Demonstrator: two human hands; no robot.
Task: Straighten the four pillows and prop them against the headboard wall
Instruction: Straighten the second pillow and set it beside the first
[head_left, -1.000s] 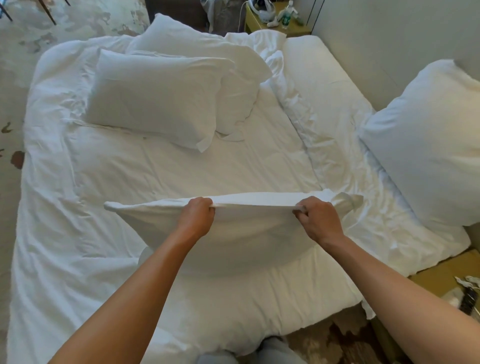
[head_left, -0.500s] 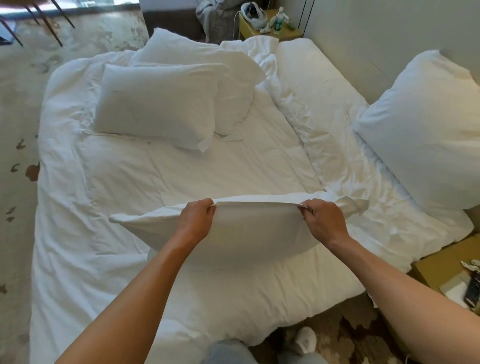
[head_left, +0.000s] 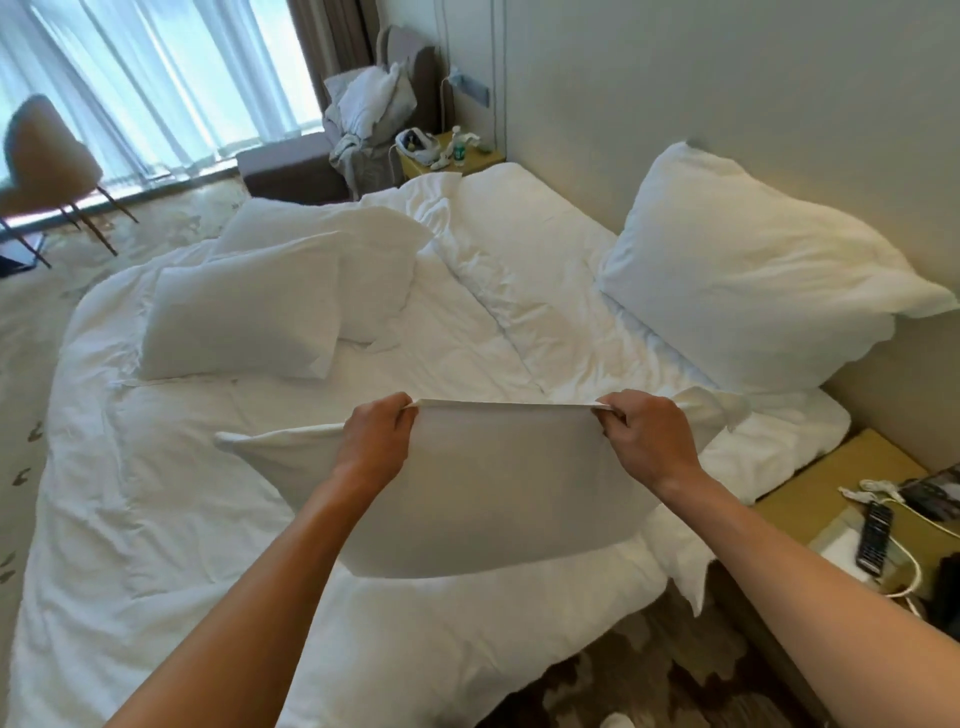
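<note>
Both the left hand (head_left: 375, 435) and right hand (head_left: 644, 435) are pinching the top seam of the held pillow (head_left: 498, 488), hanging at 6 o'clock above the bed (head_left: 218, 530), letting its filling settle before propping it beside the propped pillow (head_left: 748, 291) at 2 o'clock against the headboard wall (head_left: 727, 93).

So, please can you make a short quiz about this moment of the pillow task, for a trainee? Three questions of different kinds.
1. True or false: the held pillow is gripped along its top edge by both the left hand and the right hand.
2. How many pillows already lean against the headboard wall?
A. none
B. one
C. three
3. Fill in: two pillows, the front pillow and the back pillow, lie overlapped on the ____ side of the bed, away from the wall.

Key: 1 true; 2 B, only the propped pillow; 3 far.
</note>
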